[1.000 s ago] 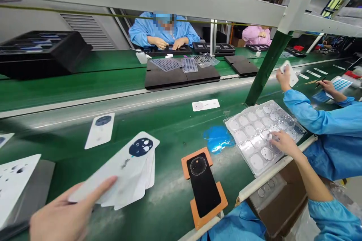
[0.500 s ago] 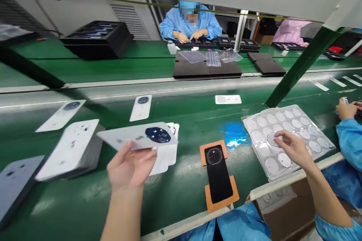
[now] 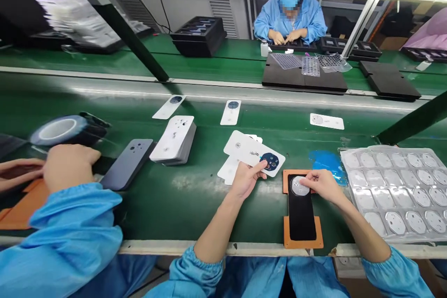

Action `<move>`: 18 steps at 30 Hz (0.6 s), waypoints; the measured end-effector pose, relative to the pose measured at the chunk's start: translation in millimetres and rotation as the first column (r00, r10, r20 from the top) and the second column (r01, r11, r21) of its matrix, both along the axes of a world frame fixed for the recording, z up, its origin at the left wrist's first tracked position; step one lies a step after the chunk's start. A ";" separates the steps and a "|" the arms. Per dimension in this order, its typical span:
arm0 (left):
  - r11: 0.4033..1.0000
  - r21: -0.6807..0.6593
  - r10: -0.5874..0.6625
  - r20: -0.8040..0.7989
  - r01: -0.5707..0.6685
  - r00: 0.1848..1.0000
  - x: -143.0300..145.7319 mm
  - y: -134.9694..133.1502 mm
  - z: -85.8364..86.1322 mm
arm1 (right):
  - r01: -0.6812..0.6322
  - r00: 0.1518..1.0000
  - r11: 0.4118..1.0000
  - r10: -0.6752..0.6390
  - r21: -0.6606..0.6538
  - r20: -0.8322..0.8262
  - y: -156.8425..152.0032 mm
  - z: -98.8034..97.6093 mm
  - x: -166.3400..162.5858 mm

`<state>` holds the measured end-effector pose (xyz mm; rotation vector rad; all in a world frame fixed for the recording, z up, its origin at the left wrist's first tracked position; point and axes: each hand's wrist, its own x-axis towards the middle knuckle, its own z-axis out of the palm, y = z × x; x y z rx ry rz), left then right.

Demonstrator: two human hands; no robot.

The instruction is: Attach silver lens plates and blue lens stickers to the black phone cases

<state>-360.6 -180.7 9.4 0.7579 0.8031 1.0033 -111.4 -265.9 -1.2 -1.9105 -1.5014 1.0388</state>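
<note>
My left hand (image 3: 246, 179) grips a white phone back panel (image 3: 232, 142) near its dark blue camera circle, thumb on top. Under and behind that panel lie more white panels (image 3: 226, 172). My right hand (image 3: 323, 184) pinches a round whitish disc (image 3: 299, 186) by its right edge, at the upper end of a black phone-shaped plate (image 3: 302, 219). That plate sits in an orange fixture (image 3: 317, 233) at the belt's front edge. To the right, a clear plastic tray (image 3: 366, 179) carries rows of similar round discs.
Blue film (image 3: 326, 163) lies beside the tray. A stack of white panels (image 3: 174, 142), a grey panel (image 3: 131, 163) and a tape roll (image 3: 63, 130) are to the left. A co-worker's hands (image 3: 68, 163) work there. Single panels (image 3: 230, 112) lie farther back. Another person (image 3: 289, 16) sits opposite.
My right hand has moved from the tray left to the black plate, carrying a disc. My left hand has turned and lowered its panel over the loose panels. The view has swung left.
</note>
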 end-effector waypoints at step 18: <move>0.996 0.073 0.070 -0.209 -0.056 0.975 19.1 -16.6 -11.5 | 0.073 0.997 0.942 -0.081 0.329 0.014 -22.8 25.9 -36.4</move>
